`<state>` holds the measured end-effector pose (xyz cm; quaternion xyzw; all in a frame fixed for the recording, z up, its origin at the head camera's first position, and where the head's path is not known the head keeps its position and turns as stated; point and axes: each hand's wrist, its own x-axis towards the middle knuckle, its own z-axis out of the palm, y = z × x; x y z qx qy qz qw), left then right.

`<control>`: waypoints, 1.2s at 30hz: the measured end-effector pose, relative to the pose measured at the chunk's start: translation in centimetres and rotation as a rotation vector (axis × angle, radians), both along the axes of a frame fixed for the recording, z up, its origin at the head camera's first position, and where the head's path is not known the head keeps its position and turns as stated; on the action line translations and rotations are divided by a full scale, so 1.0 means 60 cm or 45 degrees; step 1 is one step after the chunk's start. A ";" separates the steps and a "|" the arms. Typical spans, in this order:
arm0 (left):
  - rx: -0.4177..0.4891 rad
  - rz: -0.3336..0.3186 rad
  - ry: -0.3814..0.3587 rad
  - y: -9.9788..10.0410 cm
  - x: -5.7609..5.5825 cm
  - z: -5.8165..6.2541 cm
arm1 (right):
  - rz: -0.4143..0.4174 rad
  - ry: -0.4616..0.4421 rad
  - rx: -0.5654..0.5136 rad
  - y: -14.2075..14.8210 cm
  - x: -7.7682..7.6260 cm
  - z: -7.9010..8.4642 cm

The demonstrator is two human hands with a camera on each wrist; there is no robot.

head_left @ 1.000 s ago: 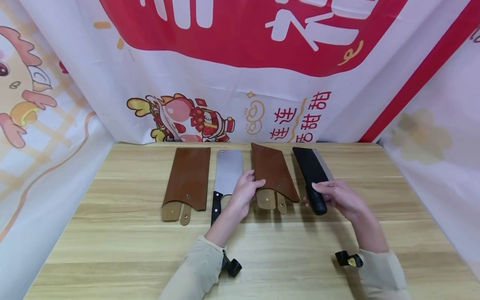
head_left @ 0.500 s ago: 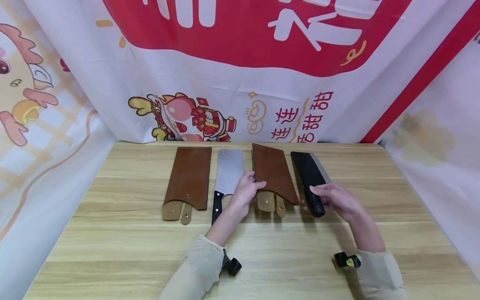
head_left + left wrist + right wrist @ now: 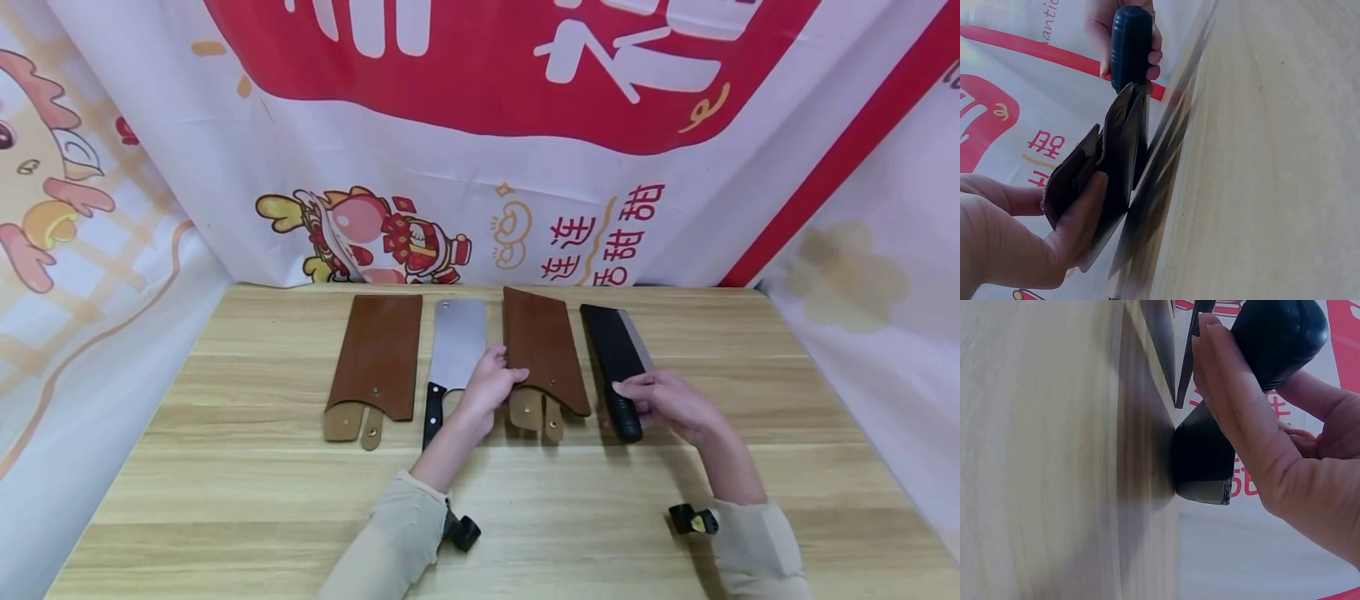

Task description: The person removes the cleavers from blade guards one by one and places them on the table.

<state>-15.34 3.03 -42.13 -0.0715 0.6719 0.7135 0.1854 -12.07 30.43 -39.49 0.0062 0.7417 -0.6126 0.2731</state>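
My left hand (image 3: pixel 491 387) pinches the edge of a brown leather knife sheath (image 3: pixel 543 346) near its tan flap end; in the left wrist view the sheath (image 3: pixel 1119 156) is tilted, its mouth parted. To the right, my right hand (image 3: pixel 667 404) grips the black handle (image 3: pixel 624 417) of a broad knife with a black blade (image 3: pixel 611 333) and a pale edge strip. In the right wrist view the fingers wrap under that handle (image 3: pixel 1279 340), and the blade's far end sits at the tabletop.
Left of my left hand lies a cleaver (image 3: pixel 459 342) with a silver blade and riveted black handle, partly behind the wrist. Farther left lies a second brown leather sheath (image 3: pixel 378 358). The wooden table (image 3: pixel 225 500) ends at a printed cloth backdrop (image 3: pixel 420 158).
My right hand has brought the black knife slightly left and nearer to me. The sheath in my left hand has turned a little, its flap end shifting left. The cleaver and other sheath stay put.
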 end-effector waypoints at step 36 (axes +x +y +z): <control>-0.320 -0.166 0.189 -0.005 -0.001 0.000 | 0.028 0.106 0.424 -0.015 0.002 -0.013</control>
